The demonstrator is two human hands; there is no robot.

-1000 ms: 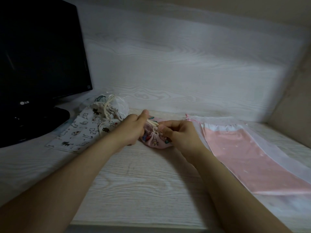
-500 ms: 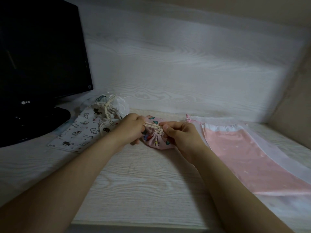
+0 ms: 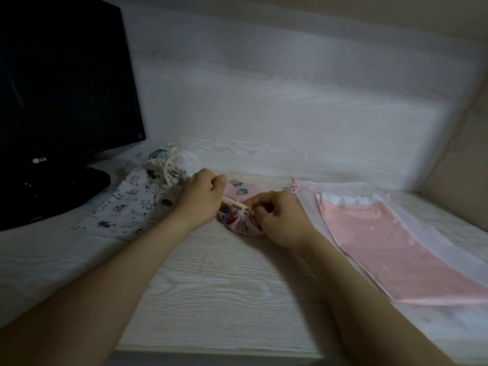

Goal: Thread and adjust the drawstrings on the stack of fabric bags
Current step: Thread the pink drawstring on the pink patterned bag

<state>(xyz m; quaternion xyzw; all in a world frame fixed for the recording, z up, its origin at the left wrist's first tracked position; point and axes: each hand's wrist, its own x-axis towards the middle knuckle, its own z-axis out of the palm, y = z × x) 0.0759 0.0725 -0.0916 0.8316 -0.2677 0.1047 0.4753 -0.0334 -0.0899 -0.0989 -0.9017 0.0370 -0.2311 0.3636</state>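
A small pink strawberry-print bag (image 3: 239, 192) lies bunched on the white wood desk (image 3: 216, 281) at the middle. A cream drawstring (image 3: 233, 204) runs taut across its gathered mouth. My left hand (image 3: 200, 199) grips the cord's left end in curled fingers. My right hand (image 3: 277, 215) pinches the gathered mouth of the bag at the cord's right end. To the left lies a stack of white cat-print bags (image 3: 134, 204) with cream cords tied on top.
A black monitor (image 3: 60, 91) stands on its base at the back left. A large pink bag with sheer white edging (image 3: 390, 241) lies flat on the right. The white wood back panel rises behind, and the desk's front edge runs along the bottom.
My left hand has pulled the cord further left, stretching it taut. The pink bag's mouth has gathered tighter and my right hand has shifted slightly right on it.
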